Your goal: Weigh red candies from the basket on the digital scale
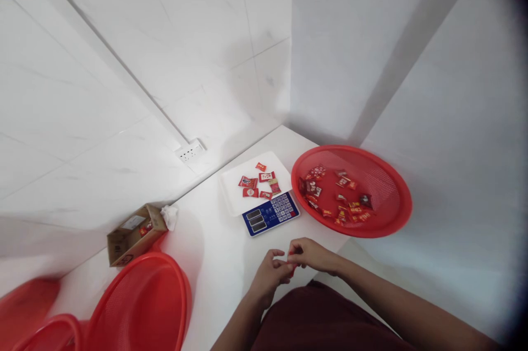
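Observation:
Close to my body, over the table's near edge, my left hand (pixel 269 273) and my right hand (pixel 307 254) meet. Between their fingertips they pinch a small red piece (pixel 293 270), mostly covered by the fingers, so its kind is unclear. Ahead of them is a blue-and-white digital scale (pixel 270 214) with a keypad. Several red wrapped snack packets (pixel 248 181) lie spread on its white tray (pixel 231 197). To the right of the scale stands a red mesh basket (pixel 394 202) with several more wrapped packets (pixel 350 210) in it.
On the left of the white table (pixel 206 213) an open cardboard box (pixel 138 232) holds a few red packets, with crumpled white paper (pixel 169 217) beside it. Red baskets (pixel 144 301) stand at the lower left. A socket strip (pixel 190 150) is on the tiled wall; walls meet behind the scale.

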A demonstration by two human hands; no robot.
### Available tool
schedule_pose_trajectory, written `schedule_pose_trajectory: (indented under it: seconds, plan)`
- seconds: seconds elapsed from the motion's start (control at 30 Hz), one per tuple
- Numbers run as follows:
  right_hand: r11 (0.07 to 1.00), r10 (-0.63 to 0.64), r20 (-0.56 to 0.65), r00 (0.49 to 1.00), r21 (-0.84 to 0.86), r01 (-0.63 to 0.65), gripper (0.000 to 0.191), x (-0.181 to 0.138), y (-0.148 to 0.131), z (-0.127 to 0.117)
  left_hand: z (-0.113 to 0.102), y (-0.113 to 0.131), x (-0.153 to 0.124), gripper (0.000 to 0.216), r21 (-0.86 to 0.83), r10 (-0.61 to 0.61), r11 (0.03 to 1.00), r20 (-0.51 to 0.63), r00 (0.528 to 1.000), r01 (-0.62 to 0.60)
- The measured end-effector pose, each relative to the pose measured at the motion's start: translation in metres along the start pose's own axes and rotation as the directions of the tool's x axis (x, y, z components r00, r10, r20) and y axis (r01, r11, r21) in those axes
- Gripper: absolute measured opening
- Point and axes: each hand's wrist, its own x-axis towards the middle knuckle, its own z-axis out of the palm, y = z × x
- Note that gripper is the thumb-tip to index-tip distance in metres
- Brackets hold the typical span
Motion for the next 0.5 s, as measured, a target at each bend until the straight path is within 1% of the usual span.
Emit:
schedule_pose_trajectory:
  seconds: [0.1,0.2,0.37,0.43,0.5]
  plan:
    - [0.999,-0.033,-0.065,0.997,0.025,0.034,0.014,-0.0024,-0.0019,-0.0015,0.0003,0.0010,-0.0024,0.040,0.062,-0.006,0.998,0.033,0.999,0.004]
    - [0.998,-0.033,-0.086,0.996,0.046,0.038,0.013,-0.0059,-0.0039,-0.0002,-0.0004,-0.0002,-0.0034,0.038,0.097,0.021,0.995,0.044,0.999,-0.025]
    - [0.998,-0.014,-0.074,0.997,0.054,0.018,0.015,-0.0088,-0.0031,0.0034,-0.0004,-0.0049,-0.0015,0.033,0.111,0.101,0.988,0.028,0.995,-0.103]
    - [0.998,-0.012,-0.050,0.999,0.062,0.015,0.015,-0.0095,-0.0015,0.0027,0.0003,-0.0056,-0.0009,0.033,0.125,0.127,0.984,0.025,0.992,-0.129]
    - [0.998,-0.013,-0.015,1.000,0.059,0.013,0.016,-0.0103,-0.0008,-0.0001,0.0012,-0.0053,-0.0007,0.033,0.140,0.128,0.982,0.014,0.992,-0.129]
